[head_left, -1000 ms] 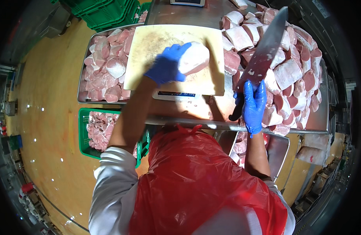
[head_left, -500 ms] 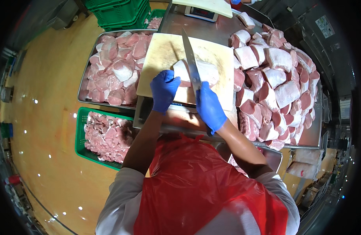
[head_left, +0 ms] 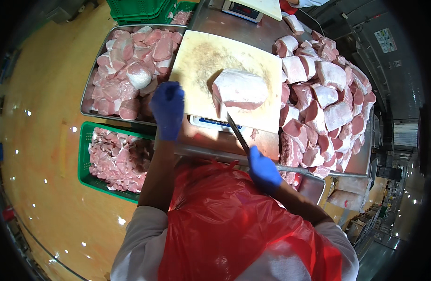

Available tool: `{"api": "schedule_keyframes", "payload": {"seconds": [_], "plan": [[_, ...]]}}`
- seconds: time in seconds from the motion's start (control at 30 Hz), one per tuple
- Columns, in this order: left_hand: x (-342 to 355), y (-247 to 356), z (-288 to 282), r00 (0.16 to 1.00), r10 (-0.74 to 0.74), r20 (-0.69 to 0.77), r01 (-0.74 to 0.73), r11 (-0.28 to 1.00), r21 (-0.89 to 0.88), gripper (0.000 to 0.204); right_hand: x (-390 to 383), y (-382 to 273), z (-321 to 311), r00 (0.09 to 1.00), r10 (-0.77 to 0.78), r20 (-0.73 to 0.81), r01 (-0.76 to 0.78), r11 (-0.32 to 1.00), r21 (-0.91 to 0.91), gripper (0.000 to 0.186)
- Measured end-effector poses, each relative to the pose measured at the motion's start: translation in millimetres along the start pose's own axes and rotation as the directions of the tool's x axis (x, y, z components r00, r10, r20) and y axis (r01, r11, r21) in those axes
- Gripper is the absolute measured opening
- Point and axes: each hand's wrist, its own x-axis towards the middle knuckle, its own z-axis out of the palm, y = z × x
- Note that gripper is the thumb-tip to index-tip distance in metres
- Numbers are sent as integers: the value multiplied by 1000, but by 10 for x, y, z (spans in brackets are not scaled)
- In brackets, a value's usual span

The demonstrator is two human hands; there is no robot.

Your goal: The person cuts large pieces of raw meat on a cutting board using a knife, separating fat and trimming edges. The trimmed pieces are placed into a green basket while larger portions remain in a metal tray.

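A pale, fat-topped block of pork (head_left: 241,89) lies on the white cutting board (head_left: 192,56). In my right hand (head_left: 264,172), gloved in blue, is the handle of a long knife (head_left: 238,131). The blade slants up and left, its front part close to the near left end of the pork; contact is unclear. My left hand (head_left: 167,111), in a matching glove, hovers at the board's left edge, beside the meat tray. Its fingers are curled closed, and whatever they may hold is hidden. Part of a scale (head_left: 210,122) shows under the board's near edge.
Left of the board stands a steel tray (head_left: 86,102) of pork pieces, with a green crate (head_left: 85,171) of smaller scraps nearer me. Cut pork blocks (head_left: 335,93) are heaped on the right. Behind are another scale (head_left: 242,11) and green crates (head_left: 138,10).
My left hand has left the pork and moved left to the board's edge. The right hand has drawn back toward me and right, pulling the knife off the top of the pork.
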Motion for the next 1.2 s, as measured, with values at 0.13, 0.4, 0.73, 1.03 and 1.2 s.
{"api": "schedule_keyframes", "payload": {"seconds": [0.13,0.4,0.73,1.03,1.2], "plan": [[-46,0,21,986,73,147,-77,997,17,32,-374,71,-434,997,49,-60,-47,998,34,21],[-482,233,624,949,232,214,-230,972,-35,34,428,-77,-593,835,45,-548,161,933,322,26],[-1110,199,377,891,96,444,6,975,-224,10,1580,131,-796,809,149,-569,279,754,594,29],[-913,29,265,909,60,412,88,940,-331,7,1338,-817,-775,870,-113,-479,192,974,120,21],[-773,111,237,937,14,350,92,955,-283,3,850,-578,-476,939,-113,-324,119,993,0,18]]}}
